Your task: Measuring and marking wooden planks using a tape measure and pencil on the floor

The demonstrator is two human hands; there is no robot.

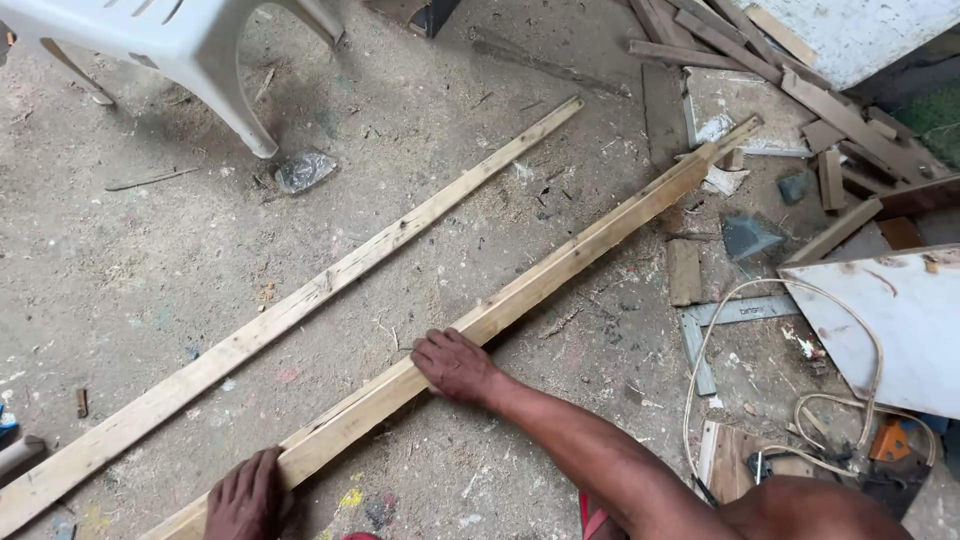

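Both hands pressed flat on the near wooden batten (520, 295) lying on the sawdust floor (140, 280): left hand (245, 497) at 7 o'clock, right hand (455, 365) just past centre, neither curled round it. Probably steadying or lining up against the second batten (300, 300) towards 10 o'clock; next likely needs a firmer grip. Farther off, steel square (715, 320) at 3, white plastic chair (190, 50) at 11, scrap offcuts (800, 90) at 1.

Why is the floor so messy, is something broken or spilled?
Nothing looks broken. Sawdust covers the floor, and wood offcuts lie jumbled at top right. A loose cord loops across the floor. Both hands, left hand and right hand, rest on a long wooden batten.
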